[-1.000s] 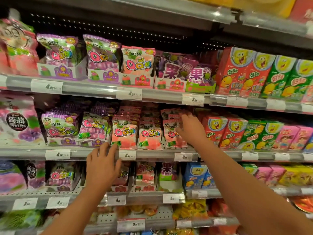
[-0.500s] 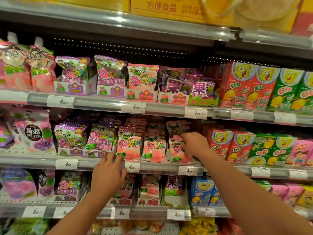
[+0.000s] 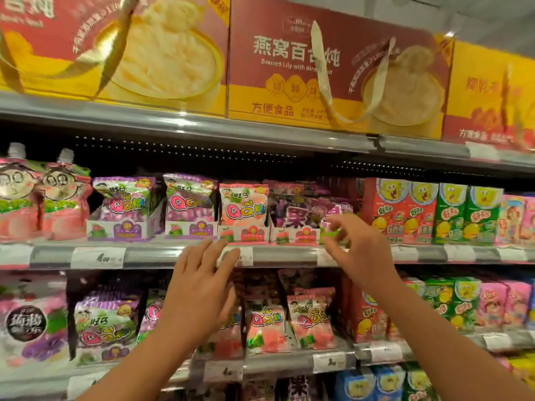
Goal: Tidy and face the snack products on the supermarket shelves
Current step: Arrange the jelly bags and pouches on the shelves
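Right hand (image 3: 360, 250), fingers loosely spread and empty, hovers nearest the tilted purple foil gummy bag (image 3: 301, 211) at centre frame; spread left hand (image 3: 199, 290) sits lower.

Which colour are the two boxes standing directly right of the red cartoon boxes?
Green boxes, seen in the head view.

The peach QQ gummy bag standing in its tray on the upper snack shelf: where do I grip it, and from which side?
Pinch the peach QQ gummy bag by its flat top seal, coming from the front and slightly above. It stands upright, its lower part is hidden behind the tray front, and neighbouring bags crowd both sides. The right hand looks closest.
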Demonstrator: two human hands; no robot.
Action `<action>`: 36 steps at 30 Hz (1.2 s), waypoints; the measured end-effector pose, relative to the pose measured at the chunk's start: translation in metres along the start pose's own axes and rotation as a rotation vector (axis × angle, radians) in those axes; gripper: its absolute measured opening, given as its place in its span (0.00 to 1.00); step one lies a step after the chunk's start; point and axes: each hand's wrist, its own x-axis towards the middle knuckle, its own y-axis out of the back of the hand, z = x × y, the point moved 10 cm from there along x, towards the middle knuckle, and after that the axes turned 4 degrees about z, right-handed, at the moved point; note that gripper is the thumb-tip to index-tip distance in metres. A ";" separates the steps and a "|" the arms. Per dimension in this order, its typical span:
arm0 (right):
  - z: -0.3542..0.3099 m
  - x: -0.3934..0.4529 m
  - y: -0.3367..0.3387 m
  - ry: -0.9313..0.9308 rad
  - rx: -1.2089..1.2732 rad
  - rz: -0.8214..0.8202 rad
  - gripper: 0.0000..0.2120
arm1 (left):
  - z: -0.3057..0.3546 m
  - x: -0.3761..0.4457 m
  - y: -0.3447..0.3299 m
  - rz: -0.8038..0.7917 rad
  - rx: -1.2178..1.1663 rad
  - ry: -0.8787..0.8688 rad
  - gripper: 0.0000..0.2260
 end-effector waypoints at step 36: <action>-0.002 0.113 -0.014 -0.115 -0.186 -0.278 0.11 | -0.019 -0.007 -0.051 -0.057 0.081 0.026 0.29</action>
